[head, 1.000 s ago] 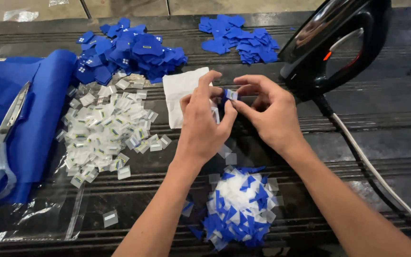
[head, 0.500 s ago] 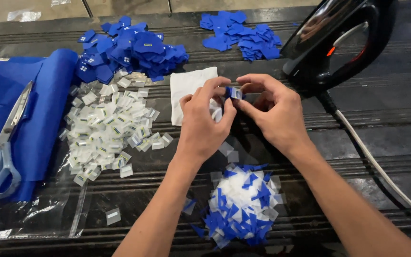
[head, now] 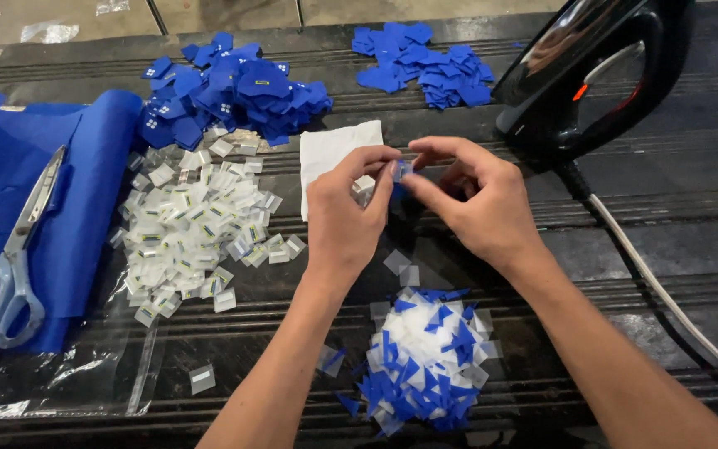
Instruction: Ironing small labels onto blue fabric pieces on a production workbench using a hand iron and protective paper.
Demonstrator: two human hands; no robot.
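now small blue tag (head: 400,170), clear-wrapped.

A small blue patch in a clear little sleeve (head: 399,171) is pinched up off the dark surface (head: 675,224), between the fingers (head: 380,158) of both hands, roughly mid-surface and just beside the white paper sheet (head: 330,154); it is mostly hidden.
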